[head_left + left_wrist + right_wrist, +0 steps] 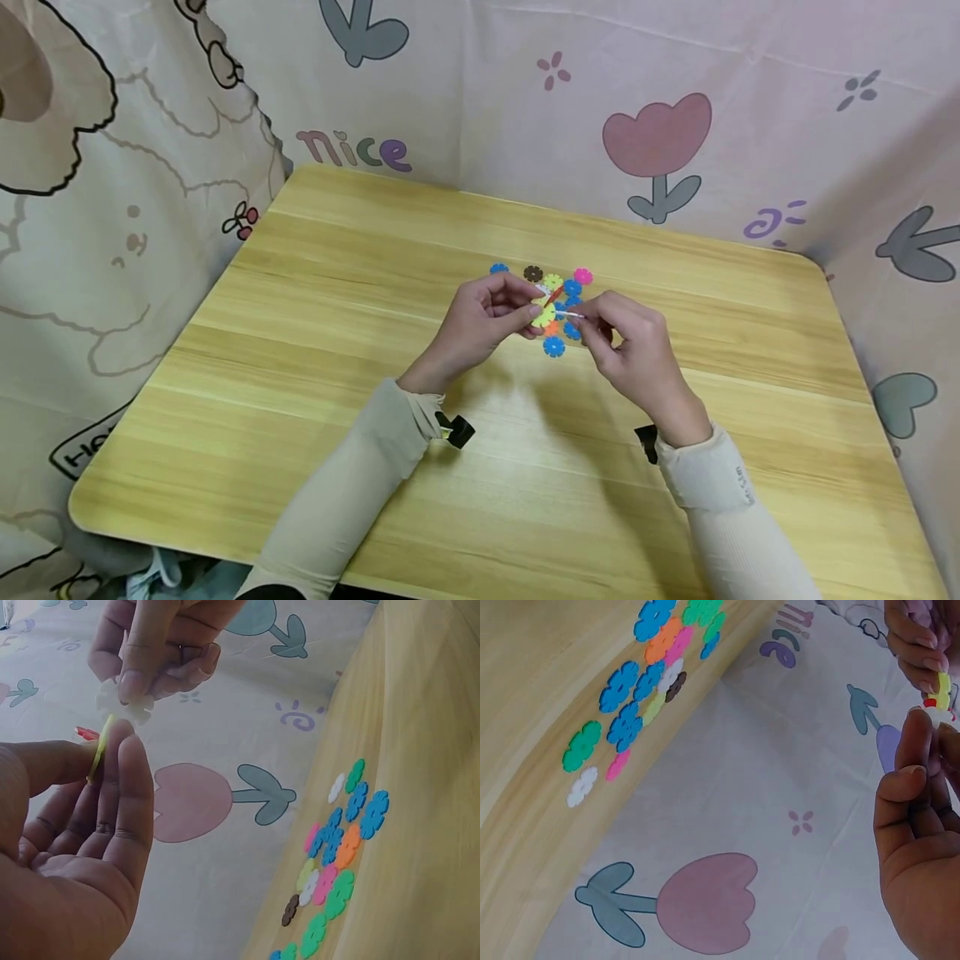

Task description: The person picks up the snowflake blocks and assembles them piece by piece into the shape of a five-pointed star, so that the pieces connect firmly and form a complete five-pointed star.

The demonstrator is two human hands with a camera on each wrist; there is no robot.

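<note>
The white snowflake piece, pinched in the right hand, touches the yellow piece the left hand pinches.

Two snowflake discs meeting edge to face above the loose pile

The yellow disc, a thin flat piece seen edge-on with a red piece fixed behind it, is pinched upright in the left hand. The white disc, flower-shaped with notched petals, is gripped by the right hand and touches the yellow disc's upper rim, both raised above the loose discs.
</note>
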